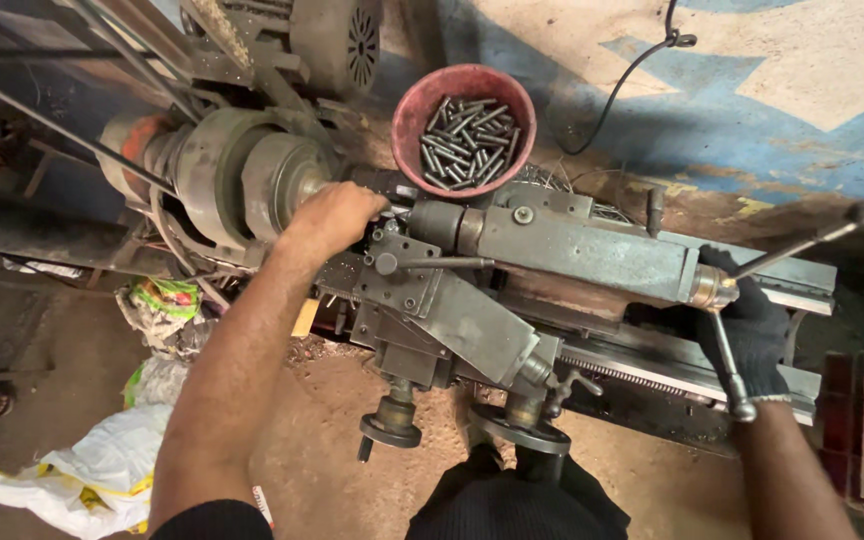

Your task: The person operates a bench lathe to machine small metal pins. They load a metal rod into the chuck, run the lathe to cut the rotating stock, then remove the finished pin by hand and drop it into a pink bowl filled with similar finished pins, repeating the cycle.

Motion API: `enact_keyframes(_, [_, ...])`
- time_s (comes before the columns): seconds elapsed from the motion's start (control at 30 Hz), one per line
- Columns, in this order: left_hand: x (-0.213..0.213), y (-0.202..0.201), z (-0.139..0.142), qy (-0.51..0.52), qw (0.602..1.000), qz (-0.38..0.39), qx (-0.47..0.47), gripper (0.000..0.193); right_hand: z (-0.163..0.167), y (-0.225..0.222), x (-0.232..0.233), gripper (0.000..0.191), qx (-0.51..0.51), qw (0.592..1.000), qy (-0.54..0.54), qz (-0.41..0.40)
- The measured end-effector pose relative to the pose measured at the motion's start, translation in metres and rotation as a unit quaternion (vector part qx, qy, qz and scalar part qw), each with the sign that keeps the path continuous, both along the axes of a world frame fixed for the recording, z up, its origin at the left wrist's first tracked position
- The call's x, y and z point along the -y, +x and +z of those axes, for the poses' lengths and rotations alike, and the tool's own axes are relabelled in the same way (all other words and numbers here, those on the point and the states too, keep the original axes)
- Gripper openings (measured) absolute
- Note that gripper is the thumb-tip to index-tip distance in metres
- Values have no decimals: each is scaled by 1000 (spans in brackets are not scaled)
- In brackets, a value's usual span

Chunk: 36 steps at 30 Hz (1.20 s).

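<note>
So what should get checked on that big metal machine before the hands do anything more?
1. Left hand clear of the chuck: not ok, it rests right beside it.
2. Chuck standing idle: cannot tell from one picture.
3. Right hand, in a dark glove, on the lever handle: ok.
4. Left hand gloved: not ok, it is bare.
5. Red bowl of metal pins sitting steady behind the machine: ok, upright.
6. Part in the left hand's grip: cannot tell, the hand hides it.
</note>
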<state>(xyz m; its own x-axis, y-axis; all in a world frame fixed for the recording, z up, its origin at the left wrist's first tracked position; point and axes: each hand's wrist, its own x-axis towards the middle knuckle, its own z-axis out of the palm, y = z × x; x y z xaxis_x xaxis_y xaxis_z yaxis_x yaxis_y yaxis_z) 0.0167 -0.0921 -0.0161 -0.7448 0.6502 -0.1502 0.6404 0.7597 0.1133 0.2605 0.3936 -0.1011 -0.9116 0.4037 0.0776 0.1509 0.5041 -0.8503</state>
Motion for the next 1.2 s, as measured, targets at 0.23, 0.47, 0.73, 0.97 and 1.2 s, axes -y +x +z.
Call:
enact_keyframes(0.23, [-4,1,4,-9,1000,15,-4,22,24,43,-19,15,22,950,298,93])
enact_keyframes(0.47, [-2,4,6,17,999,40,25,19,59,114,-21,22,147,963,222,32])
enact_keyframes(0.73, [-2,4,4,44,999,13,-20,19,92,100,55,37,-212,967,-93,-109])
enact_keyframes(0.97, [16,60,17,248,952,19,-177,22,86,7,5,31,-391,914,95,-52])
enact_keyframes(1.2, [58,202,-62,437,847,281,-115,12,96,-64,-34,27,-40,943,304,-129])
